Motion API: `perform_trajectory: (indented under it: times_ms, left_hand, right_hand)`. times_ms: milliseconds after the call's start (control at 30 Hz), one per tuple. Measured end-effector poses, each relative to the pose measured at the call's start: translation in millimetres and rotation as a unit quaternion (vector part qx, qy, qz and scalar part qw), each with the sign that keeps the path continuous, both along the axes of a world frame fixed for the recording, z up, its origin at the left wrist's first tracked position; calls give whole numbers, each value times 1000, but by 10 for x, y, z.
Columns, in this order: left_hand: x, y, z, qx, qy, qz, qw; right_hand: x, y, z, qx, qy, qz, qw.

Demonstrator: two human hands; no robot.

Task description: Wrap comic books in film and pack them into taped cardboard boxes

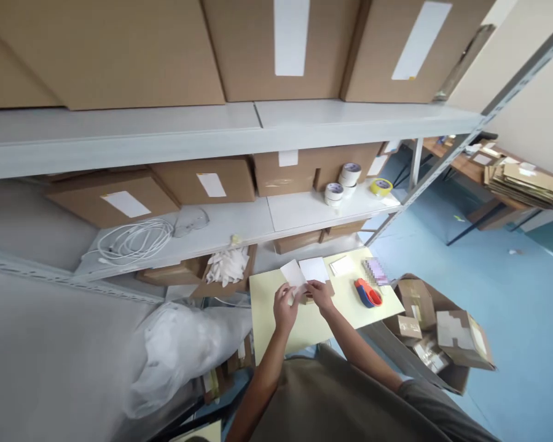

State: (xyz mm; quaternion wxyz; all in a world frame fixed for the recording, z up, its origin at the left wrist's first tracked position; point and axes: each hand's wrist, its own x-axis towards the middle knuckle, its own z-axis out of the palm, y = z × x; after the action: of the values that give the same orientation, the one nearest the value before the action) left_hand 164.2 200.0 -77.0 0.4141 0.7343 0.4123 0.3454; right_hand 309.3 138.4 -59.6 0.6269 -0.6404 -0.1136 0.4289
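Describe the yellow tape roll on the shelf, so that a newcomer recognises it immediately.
Find the white metal shelf with the coiled white cable at its left. Near its right end lies a round yellow roll of tape, unlike the stacked white tape rolls beside it.

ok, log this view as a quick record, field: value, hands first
left hand: pinching a white sheet
right hand: at the sheet's lower edge, over brown cardboard; grip unclear
table: more white paper, red-and-blue plastic item
middle shelf: white cable coil, white tape rolls, yellow roll
floor, right: open carton holding smaller boxes
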Motion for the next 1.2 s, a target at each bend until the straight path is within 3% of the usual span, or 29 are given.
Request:
perform_trajectory:
  times_ms: [67,133,267,433,667,867,1200]
  left_hand:
    - [204,-69,-108,-97,-49,52,993]
    - [408,-120,-220,-180,-96,61,977]
    - [785,-254,-408,-245,-132,62,958]
    - [1137,-417,-558,-232,-71,80,967]
    - [1398,-488,-708,-191,49,97,976]
    - [1477,-472,-839,-183,98,118,971]
    - [1520,-444,-1057,-157,182,77,968]
  right_hand:
    - [203,-170,-46,-4,21,-15,1000]
    - [373,-323,-106,-4,45,-20,999]
    - [638,-551,-304,-24,79,-40,996]
    - [882,-744,-656,-62,39,-51,996]
    - [1100,-813,-1054,-147,-159,-54,975]
    - [1172,-724,-1183,-188,-209,-7,960]
    - [1155,-736,-1331,-243,-220,-4,945]
